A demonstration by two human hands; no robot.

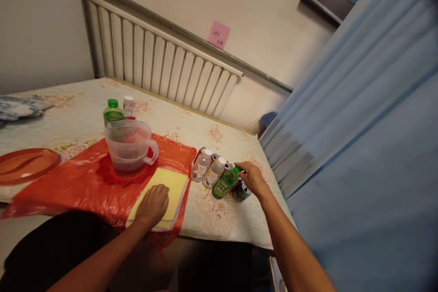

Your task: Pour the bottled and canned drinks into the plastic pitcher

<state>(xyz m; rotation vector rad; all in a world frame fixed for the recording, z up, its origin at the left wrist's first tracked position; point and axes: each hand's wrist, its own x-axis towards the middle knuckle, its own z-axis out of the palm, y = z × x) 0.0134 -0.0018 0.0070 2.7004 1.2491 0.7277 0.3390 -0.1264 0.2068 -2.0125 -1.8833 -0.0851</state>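
We're pinching green bottle [224, 185] by cap [236, 169] with right hand [252, 178], right of yellow stack [175, 183], likely steadying it; left hand [153, 203] resting atop stack, fingers loosely extended, gripping nothing, likely weighting layers.

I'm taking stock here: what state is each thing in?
Front green bottle: capped, upright, right hand at cap
Front clear bottles: capped, upright
Rear green bottle: capped
Rear clear bottle: capped
Jug: upright, open-topped
Yellow stack: flat, under left hand
Red plastic: spread out
Cans: upright; openings unclear
Curtain: hanging
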